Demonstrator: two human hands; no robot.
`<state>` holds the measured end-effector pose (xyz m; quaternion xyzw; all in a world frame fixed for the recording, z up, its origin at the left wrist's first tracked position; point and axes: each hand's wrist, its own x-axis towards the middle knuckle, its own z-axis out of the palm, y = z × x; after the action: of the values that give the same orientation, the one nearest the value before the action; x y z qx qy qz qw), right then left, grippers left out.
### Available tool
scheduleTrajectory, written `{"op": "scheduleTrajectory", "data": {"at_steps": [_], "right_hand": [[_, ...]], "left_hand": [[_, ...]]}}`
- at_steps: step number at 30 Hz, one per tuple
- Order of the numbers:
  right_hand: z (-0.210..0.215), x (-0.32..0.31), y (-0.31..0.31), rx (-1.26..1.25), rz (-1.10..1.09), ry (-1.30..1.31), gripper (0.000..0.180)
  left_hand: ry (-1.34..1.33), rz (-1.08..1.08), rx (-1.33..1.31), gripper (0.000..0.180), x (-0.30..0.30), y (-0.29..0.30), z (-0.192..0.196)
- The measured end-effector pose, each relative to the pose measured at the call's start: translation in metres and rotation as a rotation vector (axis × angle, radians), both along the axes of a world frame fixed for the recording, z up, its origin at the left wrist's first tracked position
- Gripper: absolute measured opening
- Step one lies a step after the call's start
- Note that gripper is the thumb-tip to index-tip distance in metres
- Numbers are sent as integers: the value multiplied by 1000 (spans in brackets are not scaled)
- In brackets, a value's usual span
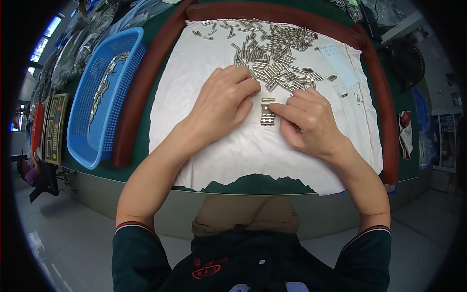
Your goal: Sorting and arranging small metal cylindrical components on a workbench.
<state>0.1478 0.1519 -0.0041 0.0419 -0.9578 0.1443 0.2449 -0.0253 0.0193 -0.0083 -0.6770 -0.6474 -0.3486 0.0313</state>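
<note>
White cloth [253, 151] spread over a green worktop [146, 141], ringed at the back and sides by a brown padded border [146, 82]. Heap of small silvery metal pins [272, 53] across the far half of the cloth, strays scattered to the upper left and right. Short aligned stack of pins [267, 113] at cloth centre, laid crosswise one above another, between both hands. Left hand [221, 104] palm down, fingers curled, fingertips touching the near edge of the heap just beside the stack; whether anything sits pinched under them, cannot tell. Right hand [311, 121] palm down, index finger extended and touching the right end of the stack, other fingers loosely bent, not clamped on anything visible. Blue perforated basket [82, 121] at left, well apart, with a strip of similar metal parts inside. Pale paper slip [340, 63] at upper right of the cloth. Handling advice, as a judgement: ends best squared by light pressure from both sides, pins kept parallel and touching; fresh pins drawn singly from the heap edge to avoid disturbing the row; cloth kept flat to prevent rolling.
</note>
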Motion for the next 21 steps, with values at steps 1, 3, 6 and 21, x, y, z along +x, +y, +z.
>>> {"op": "scheduleTrajectory", "data": {"at_steps": [1,3,6,21], "right_hand": [[0,0,0,-2,4,0,26],[0,0,-2,-13,-25,1,25],[-3,-2,-3,-28,-62,6,23],[-5,-11,20,-216,-240,478,16]], "left_hand": [[-1,-1,-7,13,0,0,0],[-2,-3,-17,15,0,-1,2],[-5,-3,-29,18,-1,-2,3],[237,-172,-184,34,18,-27,26]]}}
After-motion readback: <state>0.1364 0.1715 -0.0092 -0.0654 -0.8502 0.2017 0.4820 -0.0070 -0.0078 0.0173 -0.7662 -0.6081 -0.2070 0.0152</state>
